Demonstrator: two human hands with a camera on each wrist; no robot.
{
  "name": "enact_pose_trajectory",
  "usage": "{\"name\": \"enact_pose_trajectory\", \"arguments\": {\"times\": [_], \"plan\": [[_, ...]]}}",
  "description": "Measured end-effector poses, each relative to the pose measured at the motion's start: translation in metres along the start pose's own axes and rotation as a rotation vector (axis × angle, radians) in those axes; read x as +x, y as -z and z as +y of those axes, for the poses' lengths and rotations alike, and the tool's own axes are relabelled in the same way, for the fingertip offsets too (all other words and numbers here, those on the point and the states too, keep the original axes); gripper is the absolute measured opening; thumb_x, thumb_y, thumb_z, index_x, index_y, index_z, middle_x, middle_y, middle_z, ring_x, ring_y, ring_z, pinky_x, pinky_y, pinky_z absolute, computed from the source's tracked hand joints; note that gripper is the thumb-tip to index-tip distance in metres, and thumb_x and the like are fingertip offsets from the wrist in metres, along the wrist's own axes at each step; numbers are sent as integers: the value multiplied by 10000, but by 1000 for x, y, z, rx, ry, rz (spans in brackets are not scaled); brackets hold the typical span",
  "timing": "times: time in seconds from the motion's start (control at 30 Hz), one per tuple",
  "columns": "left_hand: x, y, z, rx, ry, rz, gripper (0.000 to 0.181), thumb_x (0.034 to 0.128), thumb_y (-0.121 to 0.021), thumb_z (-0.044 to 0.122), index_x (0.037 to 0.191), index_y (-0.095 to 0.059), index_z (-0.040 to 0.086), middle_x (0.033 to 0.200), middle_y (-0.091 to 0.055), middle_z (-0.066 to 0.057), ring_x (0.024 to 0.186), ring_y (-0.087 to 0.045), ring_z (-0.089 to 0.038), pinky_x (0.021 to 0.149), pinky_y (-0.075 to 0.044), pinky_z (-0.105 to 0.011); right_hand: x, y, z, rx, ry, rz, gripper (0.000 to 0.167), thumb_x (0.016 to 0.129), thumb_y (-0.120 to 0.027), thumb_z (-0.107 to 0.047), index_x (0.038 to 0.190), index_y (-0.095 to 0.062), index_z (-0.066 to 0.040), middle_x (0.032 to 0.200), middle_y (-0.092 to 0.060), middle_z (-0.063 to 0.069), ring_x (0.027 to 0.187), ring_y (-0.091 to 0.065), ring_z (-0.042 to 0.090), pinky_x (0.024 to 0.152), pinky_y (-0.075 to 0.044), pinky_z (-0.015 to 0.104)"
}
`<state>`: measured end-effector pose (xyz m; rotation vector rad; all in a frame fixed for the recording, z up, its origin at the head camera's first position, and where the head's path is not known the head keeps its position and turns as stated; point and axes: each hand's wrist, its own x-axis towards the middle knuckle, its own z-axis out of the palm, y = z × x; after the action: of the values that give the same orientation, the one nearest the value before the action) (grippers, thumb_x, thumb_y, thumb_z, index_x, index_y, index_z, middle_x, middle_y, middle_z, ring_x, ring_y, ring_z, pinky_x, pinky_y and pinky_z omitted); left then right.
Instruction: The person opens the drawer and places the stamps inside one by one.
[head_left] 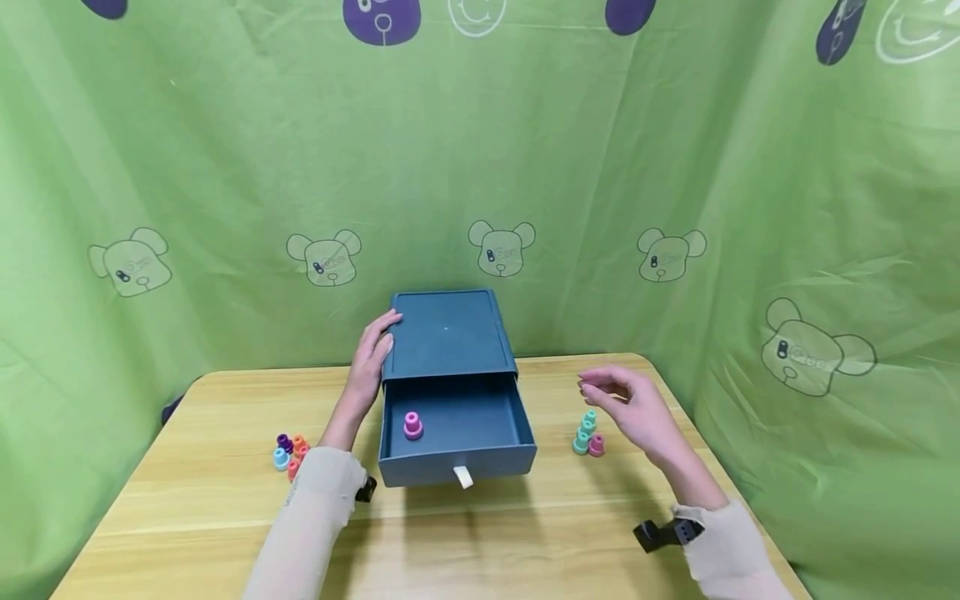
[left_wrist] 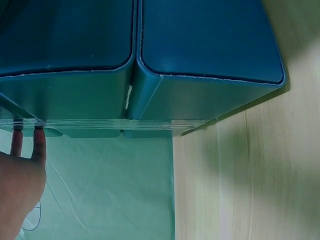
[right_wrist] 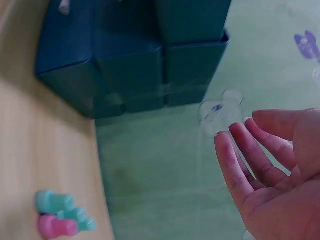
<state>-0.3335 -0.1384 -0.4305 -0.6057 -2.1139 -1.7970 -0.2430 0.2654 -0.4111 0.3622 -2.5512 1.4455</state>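
A dark blue drawer box (head_left: 450,337) stands on the table, its drawer (head_left: 491,417) pulled out toward me. Inside the drawer, near its left wall, one magenta stepped peg (head_left: 412,427) stands upright. My left hand (head_left: 367,362) rests against the box's left side, fingertips at the top edge; in the left wrist view its extended fingers (left_wrist: 39,147) touch the box. My right hand (head_left: 633,408) hovers right of the box with loosely bent fingers and holds nothing. Close to it on the table are several teal pegs (head_left: 581,442) and a pink peg (head_left: 596,447).
Left of the box lies a cluster of small pegs: a purple peg (head_left: 284,442), a light blue peg (head_left: 281,458) and several orange-red ones. A white pull tab (head_left: 463,477) sticks out from the drawer front. A green curtain (head_left: 570,167) surrounds the wooden table (head_left: 187,500).
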Motion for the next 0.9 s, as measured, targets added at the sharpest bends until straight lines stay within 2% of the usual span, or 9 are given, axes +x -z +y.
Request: {"name": "enact_pose_trajectory", "arguments": {"times": [0.07,0.17,0.33,0.47,0.73,0.9], "plan": [[0,1,0,0,2,-3,455,1072,-425,128,1488,-488,-47,1644,-353,-219,1547,-260,-400,1253,-147,-624,-3,0,10,-16,-29,14,318,1018,-667,-177,1287,-678,-8,1216,-722,189,1003,-678,55,885,-531,140],[0,1,-1,0,4,-3,457,1073,-425,130,1489,-487,-47,1645,-355,-211,1548,-262,-392,1257,-153,-613,-7,-2,27,-46,-67,34,329,1017,-671,-187,1297,-679,-15,1239,-718,175,1043,-660,83,886,-515,125],[-1,2,0,-11,7,2,460,1076,-423,146,1490,-490,-41,1647,-357,-203,1551,-263,-384,1261,-154,-603,-14,-8,51,-67,-147,56,330,1015,-668,-164,1312,-671,-18,1278,-694,196,1117,-667,266,860,-527,148],[-1,0,0,-13,10,-2,460,1076,-424,146,1494,-487,-35,1648,-358,-197,1551,-264,-381,1261,-148,-608,-19,-9,71,-100,-226,58,346,1020,-656,-158,1330,-654,-5,1321,-667,228,1154,-664,356,835,-532,169],[-1,-1,-1,-4,17,-4,468,1074,-426,163,1497,-485,-30,1650,-356,-193,1553,-266,-374,1262,-152,-603,-27,-9,113,-87,-343,9,414,1023,-643,-151,1377,-585,56,1335,-637,279,1178,-662,402,911,-597,354],[0,1,0,-6,21,1,467,1076,-424,161,1496,-487,-31,1652,-353,-193,1554,-261,-380,1260,-154,-604,-26,-14,128,-35,-374,-13,445,1021,-641,-144,1391,-551,86,1339,-611,309,1199,-641,445,926,-603,418]]}}
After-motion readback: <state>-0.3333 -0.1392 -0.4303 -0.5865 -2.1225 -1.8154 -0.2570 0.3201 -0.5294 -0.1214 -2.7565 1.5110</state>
